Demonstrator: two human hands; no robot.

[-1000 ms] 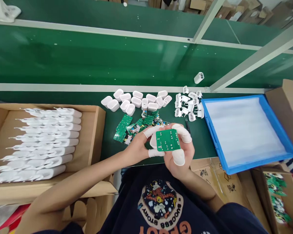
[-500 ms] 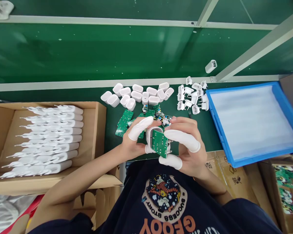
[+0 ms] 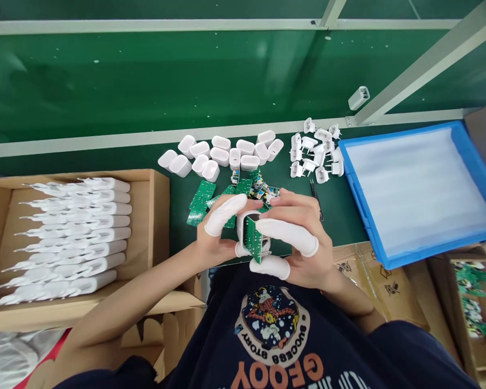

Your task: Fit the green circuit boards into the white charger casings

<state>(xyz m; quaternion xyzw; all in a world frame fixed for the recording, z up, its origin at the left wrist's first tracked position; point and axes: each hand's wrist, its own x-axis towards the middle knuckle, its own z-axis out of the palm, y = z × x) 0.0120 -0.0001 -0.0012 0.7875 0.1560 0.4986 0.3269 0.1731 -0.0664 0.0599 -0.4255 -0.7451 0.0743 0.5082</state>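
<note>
White covers sit on some fingertips of both hands. My left hand (image 3: 218,229) grips a white charger housing (image 3: 241,224), its open end facing right. My right hand (image 3: 297,235) holds a green circuit board (image 3: 253,239) between thumb and fingers, at the housing's opening. The board's inner edge appears to be inside the housing; its far side is hidden. Just beyond my hands lie loose green boards (image 3: 202,195) and boards with components (image 3: 261,188). Behind them stand several white housings (image 3: 220,156), and to their right are several white plug pieces (image 3: 319,154).
At the left, a cardboard box (image 3: 160,210) holds a row of white cabled adapters (image 3: 111,221). A blue tray (image 3: 358,197) lies at the right, with a box of boards (image 3: 473,297) below it. Tweezers (image 3: 316,200) lie near my right hand. One white housing (image 3: 358,98) is near the metal frame.
The board has turned to a narrower angle and sits closer to the housing's opening. Both hands appear slightly further left as the view shifts, and more of the tweezers shows.
</note>
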